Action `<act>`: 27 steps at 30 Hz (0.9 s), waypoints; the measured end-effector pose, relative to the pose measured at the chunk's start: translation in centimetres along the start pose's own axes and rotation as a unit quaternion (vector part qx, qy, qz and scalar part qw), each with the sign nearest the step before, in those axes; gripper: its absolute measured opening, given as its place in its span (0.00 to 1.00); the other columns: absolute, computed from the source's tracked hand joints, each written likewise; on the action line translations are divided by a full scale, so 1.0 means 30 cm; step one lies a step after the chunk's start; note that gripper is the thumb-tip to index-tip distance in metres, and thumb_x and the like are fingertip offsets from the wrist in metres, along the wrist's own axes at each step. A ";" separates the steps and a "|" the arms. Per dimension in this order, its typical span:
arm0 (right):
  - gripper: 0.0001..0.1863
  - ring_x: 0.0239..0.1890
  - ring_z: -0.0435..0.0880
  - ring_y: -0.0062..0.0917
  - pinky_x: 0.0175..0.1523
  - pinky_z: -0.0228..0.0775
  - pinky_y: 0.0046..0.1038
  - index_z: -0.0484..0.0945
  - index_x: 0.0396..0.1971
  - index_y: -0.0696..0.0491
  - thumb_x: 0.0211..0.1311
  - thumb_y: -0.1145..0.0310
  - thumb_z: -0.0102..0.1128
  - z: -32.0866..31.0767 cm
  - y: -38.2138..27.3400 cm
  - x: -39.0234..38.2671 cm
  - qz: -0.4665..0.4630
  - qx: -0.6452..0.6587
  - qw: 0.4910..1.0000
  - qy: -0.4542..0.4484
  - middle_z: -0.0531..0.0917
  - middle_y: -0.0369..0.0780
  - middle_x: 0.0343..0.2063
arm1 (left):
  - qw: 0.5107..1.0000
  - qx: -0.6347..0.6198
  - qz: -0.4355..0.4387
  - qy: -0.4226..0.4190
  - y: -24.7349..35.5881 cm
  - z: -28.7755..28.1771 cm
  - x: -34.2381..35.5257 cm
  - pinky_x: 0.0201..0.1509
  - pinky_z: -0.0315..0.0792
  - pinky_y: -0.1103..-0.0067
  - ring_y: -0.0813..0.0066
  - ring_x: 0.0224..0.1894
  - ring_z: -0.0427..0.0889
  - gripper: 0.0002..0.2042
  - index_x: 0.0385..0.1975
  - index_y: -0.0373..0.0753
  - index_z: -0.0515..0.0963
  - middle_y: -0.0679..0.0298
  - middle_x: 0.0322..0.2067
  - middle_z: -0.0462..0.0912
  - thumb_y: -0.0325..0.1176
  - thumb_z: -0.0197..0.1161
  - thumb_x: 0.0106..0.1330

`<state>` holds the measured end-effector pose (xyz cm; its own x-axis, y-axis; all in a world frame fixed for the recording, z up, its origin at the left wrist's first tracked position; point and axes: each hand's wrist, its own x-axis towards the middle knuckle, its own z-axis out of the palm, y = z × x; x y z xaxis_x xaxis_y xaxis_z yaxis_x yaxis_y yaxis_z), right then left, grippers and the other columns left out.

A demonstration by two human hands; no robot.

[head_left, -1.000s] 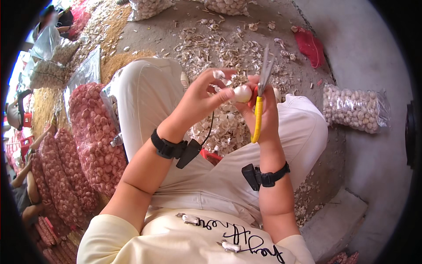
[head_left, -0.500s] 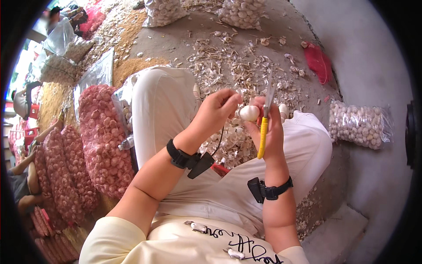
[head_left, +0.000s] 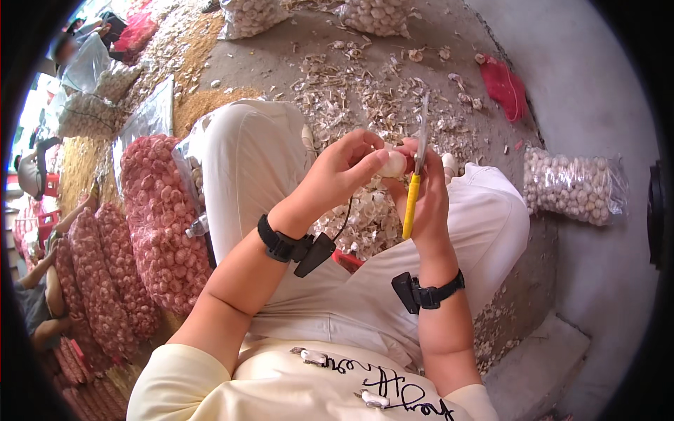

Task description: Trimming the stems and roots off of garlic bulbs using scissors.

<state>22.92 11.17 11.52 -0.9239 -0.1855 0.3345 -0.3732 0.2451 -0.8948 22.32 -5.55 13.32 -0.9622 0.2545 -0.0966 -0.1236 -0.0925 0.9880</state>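
Between my two hands is a pale, peeled-looking garlic bulb (head_left: 395, 165). My left hand (head_left: 345, 167) grips its left side, thumb in front and fingers curled behind. My right hand (head_left: 430, 200) holds yellow-handled scissors (head_left: 411, 203) against the palm, blades pointing away from me and the handle toward me. Its fingertips are also at the right side of the bulb, partly hidden behind the blades. Below the hands, between my legs, lies a heap of garlic skins (head_left: 372, 217), with a red edge (head_left: 347, 261) showing at its near side.
Pink net sacks of garlic (head_left: 161, 224) stand to my left. A clear bag of white bulbs (head_left: 572, 186) lies at right, near the wall (head_left: 597, 91). More filled bags (head_left: 253, 15) stand ahead. Skins litter the floor, and a red net (head_left: 503, 88) lies there. Other people sit far left.
My left hand has moved right and closed on the garlic bulb, which it was apart from before. The scissors have turned slightly more upright in my right hand. The whole view has shifted a little.
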 end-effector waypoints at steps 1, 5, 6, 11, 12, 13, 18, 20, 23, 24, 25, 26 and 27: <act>0.28 0.44 0.78 0.30 0.49 0.69 0.26 0.66 0.51 0.54 0.48 0.79 0.66 -0.001 -0.009 0.004 0.035 0.031 0.999 0.011 0.75 0.41 0.42 | 1.000 -0.024 -0.001 0.001 0.000 0.001 -0.001 0.36 0.70 0.84 0.84 0.33 0.74 0.11 0.43 0.34 0.68 0.67 0.30 0.74 0.34 0.56 0.67; 0.26 0.41 0.78 0.22 0.46 0.71 0.23 0.65 0.51 0.54 0.52 0.77 0.66 0.015 -0.034 0.016 0.101 0.171 0.980 0.025 0.76 0.37 0.39 | 0.996 -0.053 0.069 0.014 -0.055 0.027 0.004 0.35 0.69 0.85 0.84 0.32 0.75 0.12 0.44 0.35 0.67 0.66 0.28 0.76 0.33 0.57 0.66; 0.26 0.41 0.77 0.21 0.47 0.70 0.22 0.65 0.50 0.54 0.52 0.77 0.66 0.016 -0.028 0.012 0.095 0.173 0.980 0.029 0.75 0.37 0.39 | 0.996 -0.052 0.068 0.013 -0.052 0.032 0.000 0.35 0.69 0.85 0.84 0.32 0.75 0.12 0.44 0.35 0.67 0.66 0.28 0.76 0.33 0.57 0.66; 0.25 0.42 0.76 0.19 0.49 0.69 0.21 0.65 0.49 0.54 0.52 0.77 0.66 0.001 -0.045 0.013 0.100 0.072 0.992 0.008 0.74 0.36 0.40 | 0.978 0.144 0.143 0.051 -0.004 0.030 -0.010 0.33 0.72 0.81 0.81 0.28 0.78 0.10 0.39 0.33 0.71 0.64 0.26 0.78 0.32 0.59 0.64; 0.25 0.42 0.76 0.19 0.49 0.69 0.21 0.65 0.49 0.54 0.52 0.77 0.66 0.003 -0.044 0.010 0.100 0.072 0.992 0.009 0.74 0.36 0.40 | 0.962 0.211 0.163 0.054 0.004 0.024 -0.012 0.32 0.72 0.81 0.81 0.27 0.78 0.09 0.37 0.33 0.72 0.64 0.25 0.78 0.32 0.59 0.64; 0.25 0.42 0.76 0.19 0.48 0.69 0.21 0.65 0.49 0.54 0.52 0.77 0.66 0.006 -0.039 0.007 0.086 0.088 0.992 0.002 0.74 0.36 0.40 | 0.962 0.211 0.163 0.053 -0.002 0.023 -0.008 0.32 0.72 0.81 0.81 0.27 0.78 0.09 0.37 0.33 0.72 0.64 0.25 0.78 0.32 0.59 0.64; 0.23 0.42 0.76 0.19 0.48 0.69 0.22 0.65 0.48 0.54 0.54 0.79 0.63 0.012 -0.049 0.011 0.065 0.167 0.984 -0.001 0.75 0.36 0.40 | 0.986 0.071 0.073 0.132 -0.040 0.038 0.003 0.30 0.71 0.82 0.82 0.26 0.76 0.07 0.34 0.33 0.72 0.64 0.25 0.78 0.31 0.56 0.67; 0.23 0.42 0.76 0.19 0.49 0.69 0.22 0.65 0.49 0.54 0.54 0.79 0.62 0.004 -0.044 0.019 0.058 0.195 0.979 0.002 0.75 0.36 0.40 | 0.989 0.021 0.063 0.131 -0.033 0.030 0.008 0.30 0.71 0.83 0.83 0.27 0.76 0.07 0.35 0.33 0.72 0.64 0.26 0.78 0.31 0.56 0.67; 0.22 0.42 0.76 0.19 0.49 0.69 0.23 0.64 0.49 0.55 0.55 0.78 0.61 -0.003 -0.053 0.014 0.069 0.235 0.970 0.008 0.75 0.37 0.40 | 0.993 -0.030 0.041 0.109 -0.034 0.032 0.007 0.32 0.72 0.83 0.82 0.28 0.76 0.06 0.37 0.33 0.71 0.64 0.26 0.77 0.30 0.55 0.67; 0.22 0.42 0.76 0.19 0.49 0.69 0.23 0.64 0.49 0.55 0.56 0.78 0.60 -0.005 -0.056 0.012 0.086 0.249 0.965 0.009 0.75 0.37 0.40 | 0.995 -0.030 0.030 0.089 -0.035 0.034 0.006 0.34 0.72 0.83 0.81 0.29 0.77 0.06 0.38 0.33 0.71 0.64 0.26 0.77 0.29 0.55 0.67; 0.22 0.42 0.76 0.19 0.49 0.69 0.23 0.64 0.49 0.55 0.56 0.78 0.60 -0.006 -0.046 0.008 0.087 0.248 0.965 0.011 0.75 0.37 0.40 | 0.995 -0.030 0.029 0.087 -0.046 0.033 0.007 0.34 0.72 0.83 0.81 0.29 0.77 0.06 0.38 0.33 0.71 0.64 0.26 0.77 0.29 0.55 0.67; 0.23 0.42 0.76 0.19 0.49 0.69 0.23 0.64 0.50 0.55 0.55 0.78 0.61 -0.005 -0.025 0.005 0.085 0.236 0.968 0.004 0.75 0.37 0.40 | 0.994 0.039 0.058 0.084 -0.066 0.031 0.010 0.37 0.73 0.82 0.79 0.33 0.77 0.08 0.41 0.33 0.71 0.63 0.29 0.77 0.30 0.56 0.66; 0.23 0.43 0.76 0.19 0.49 0.69 0.23 0.63 0.50 0.55 0.55 0.78 0.61 -0.003 -0.019 0.006 0.084 0.223 0.971 -0.003 0.75 0.36 0.40 | 0.987 0.106 0.086 0.080 -0.071 0.027 0.012 0.40 0.73 0.81 0.78 0.36 0.78 0.10 0.44 0.34 0.71 0.63 0.32 0.77 0.30 0.57 0.66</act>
<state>22.96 11.08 12.12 -0.9676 -0.1843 0.1724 -0.1425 -0.1649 -0.9760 22.45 -4.47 11.28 -0.9926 0.0965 0.0741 0.0826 0.0867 0.9928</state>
